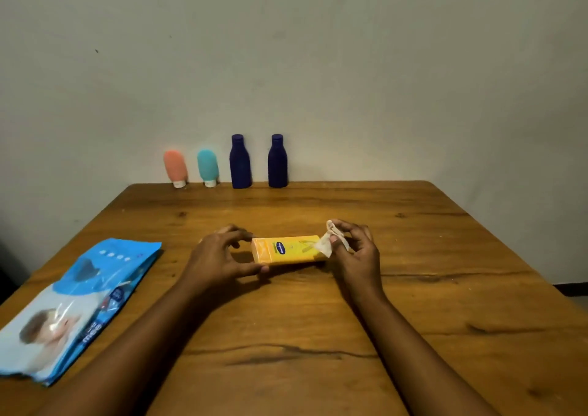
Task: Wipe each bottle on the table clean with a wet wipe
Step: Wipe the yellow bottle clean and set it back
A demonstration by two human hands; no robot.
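Left hand (219,256) grasps yellow bottle (286,249) at its 9 o'clock end, right hand (356,253) pinches wet wipe (327,240) in its fingers at 3 o'clock; wiping pressure could roll the bottle out of that one-ended hold.

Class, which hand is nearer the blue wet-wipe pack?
Left. The left hand grips the yellow bottle right of the pack; the right hand, pinching a wipe, is farther right.
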